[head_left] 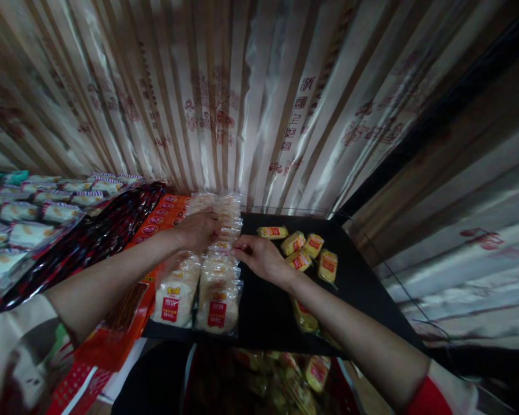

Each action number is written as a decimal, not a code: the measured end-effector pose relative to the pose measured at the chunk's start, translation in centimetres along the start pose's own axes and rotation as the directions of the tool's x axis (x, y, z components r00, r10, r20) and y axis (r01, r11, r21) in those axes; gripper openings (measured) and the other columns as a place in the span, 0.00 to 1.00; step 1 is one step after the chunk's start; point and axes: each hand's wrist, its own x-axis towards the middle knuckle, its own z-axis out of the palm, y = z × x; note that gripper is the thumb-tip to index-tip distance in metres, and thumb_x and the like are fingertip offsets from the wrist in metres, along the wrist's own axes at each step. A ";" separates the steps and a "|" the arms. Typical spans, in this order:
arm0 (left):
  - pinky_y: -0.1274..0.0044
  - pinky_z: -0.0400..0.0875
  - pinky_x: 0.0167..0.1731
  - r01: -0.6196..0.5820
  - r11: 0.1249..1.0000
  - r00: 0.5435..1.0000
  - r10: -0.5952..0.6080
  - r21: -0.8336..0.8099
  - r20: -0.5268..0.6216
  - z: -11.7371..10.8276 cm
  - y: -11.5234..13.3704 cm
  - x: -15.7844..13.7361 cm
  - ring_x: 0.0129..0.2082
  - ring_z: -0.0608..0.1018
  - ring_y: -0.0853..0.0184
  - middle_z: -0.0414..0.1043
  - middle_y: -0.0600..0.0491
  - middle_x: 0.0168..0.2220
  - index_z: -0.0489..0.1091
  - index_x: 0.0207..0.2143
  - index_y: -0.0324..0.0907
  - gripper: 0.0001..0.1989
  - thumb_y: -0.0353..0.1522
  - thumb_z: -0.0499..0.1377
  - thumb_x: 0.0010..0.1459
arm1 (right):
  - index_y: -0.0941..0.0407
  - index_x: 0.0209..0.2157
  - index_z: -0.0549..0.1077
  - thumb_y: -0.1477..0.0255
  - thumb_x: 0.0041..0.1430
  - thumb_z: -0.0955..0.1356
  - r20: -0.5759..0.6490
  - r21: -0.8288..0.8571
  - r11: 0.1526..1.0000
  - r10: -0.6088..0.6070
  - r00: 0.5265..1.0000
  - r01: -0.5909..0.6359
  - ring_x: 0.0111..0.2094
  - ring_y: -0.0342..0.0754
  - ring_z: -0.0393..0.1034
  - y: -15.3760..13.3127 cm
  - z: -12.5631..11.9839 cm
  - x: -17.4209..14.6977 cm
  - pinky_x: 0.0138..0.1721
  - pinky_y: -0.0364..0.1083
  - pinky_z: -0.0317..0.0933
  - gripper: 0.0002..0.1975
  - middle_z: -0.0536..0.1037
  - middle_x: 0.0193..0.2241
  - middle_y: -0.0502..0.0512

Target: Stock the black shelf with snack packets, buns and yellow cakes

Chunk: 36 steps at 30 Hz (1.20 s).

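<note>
Two rows of clear-wrapped round white rice cracker packets (pixel 217 308) lie overlapped on a black shelf (pixel 263 311), with red and yellow labels. My left hand (pixel 200 230) rests over the upper part of these rows, its fingers curled down among the packets and its fingertips hidden. On the other side, my right hand (pixel 262 257) pinches at the right edge of the right-hand row, thumb and forefinger close together on a wrapper. Several small yellow-wrapped cakes (pixel 327 266) lie loose on the shelf, just right of and beyond my right hand.
Below the shelf's front edge stands an open container (pixel 188 380) holding more yellow packets (pixel 318 372). To the left are orange snack bags (pixel 125 328), dark red shiny packets (pixel 108 230) and rows of white packets (pixel 21 210). A pleated printed curtain (pixel 259 115) hangs behind.
</note>
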 end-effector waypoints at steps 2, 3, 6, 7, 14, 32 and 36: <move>0.75 0.63 0.40 0.005 1.000 1.000 -0.005 -0.006 -0.007 0.1 0.0 -0.1 0.39 0.69 0.65 0.70 0.52 0.32 0.70 0.27 0.41 0.05 0.26 0.55 0.53 | 0.56 0.28 0.72 0.71 0.56 0.65 -0.024 -0.001 1.000 0.013 1.000 -0.013 0.23 0.41 0.64 0.1 0.4 0.1 0.27 0.40 0.53 0.05 0.72 0.22 0.47; 0.75 0.63 0.40 0.009 1.000 1.000 -0.009 -0.012 -0.015 0.1 0.0 -0.1 0.39 0.69 0.65 0.70 0.52 0.32 0.70 0.27 0.41 0.05 0.27 0.55 0.53 | 0.56 0.27 0.72 0.72 0.56 0.65 -0.040 0.001 1.000 0.019 0.999 -0.019 0.23 0.41 0.64 0.2 0.5 0.1 0.27 0.40 0.53 0.05 0.72 0.22 0.47; 0.75 0.64 0.41 0.052 0.998 0.998 -0.053 -0.028 -0.043 0.2 -0.2 -0.4 0.40 0.68 0.64 0.70 0.51 0.33 0.69 0.28 0.40 0.04 0.28 0.55 0.53 | 0.56 0.27 0.71 0.73 0.56 0.64 -0.087 0.001 1.000 0.018 0.996 -0.018 0.24 0.41 0.65 0.2 1.0 0.2 0.27 0.40 0.54 0.05 0.72 0.22 0.48; 0.74 0.64 0.40 0.064 0.997 0.996 -0.066 -0.034 -0.060 0.2 -0.2 -0.6 0.40 0.68 0.64 0.69 0.50 0.33 0.69 0.28 0.40 0.03 0.28 0.55 0.53 | 0.56 0.27 0.70 0.74 0.56 0.64 -0.101 0.006 1.000 0.019 0.995 -0.018 0.24 0.42 0.65 0.2 1.1 0.2 0.27 0.40 0.54 0.06 0.72 0.22 0.48; 0.73 0.61 0.45 -0.050 0.996 0.998 0.047 -0.071 -0.040 -0.3 0.0 -1.9 0.40 0.68 0.65 0.69 0.52 0.32 0.71 0.27 0.42 0.07 0.29 0.53 0.55 | 0.55 0.25 0.66 0.70 0.58 0.62 -0.139 0.121 0.991 0.074 0.987 -0.057 0.21 0.42 0.65 0.4 1.9 0.1 0.25 0.41 0.57 0.09 0.70 0.19 0.46; 0.73 0.64 0.40 0.073 0.997 0.997 -0.073 0.018 0.019 0.0 1.1 -1.7 0.40 0.67 0.63 0.69 0.50 0.32 0.69 0.25 0.40 0.07 0.28 0.53 0.54 | 0.55 0.27 0.71 0.65 0.56 0.66 -0.016 -0.095 0.991 0.093 0.996 -0.094 0.25 0.42 0.64 -1.2 0.5 -1.7 0.27 0.40 0.51 0.09 0.73 0.24 0.48; 0.73 0.64 0.40 0.062 0.998 0.998 -0.062 -0.001 0.026 -0.1 1.0 -1.7 0.40 0.67 0.63 0.69 0.50 0.32 0.69 0.25 0.40 0.07 0.28 0.53 0.53 | 0.56 0.27 0.72 0.71 0.55 0.66 0.016 -0.011 0.995 0.096 0.995 -0.096 0.25 0.41 0.65 -1.0 0.8 -1.6 0.27 0.40 0.53 0.05 0.73 0.24 0.48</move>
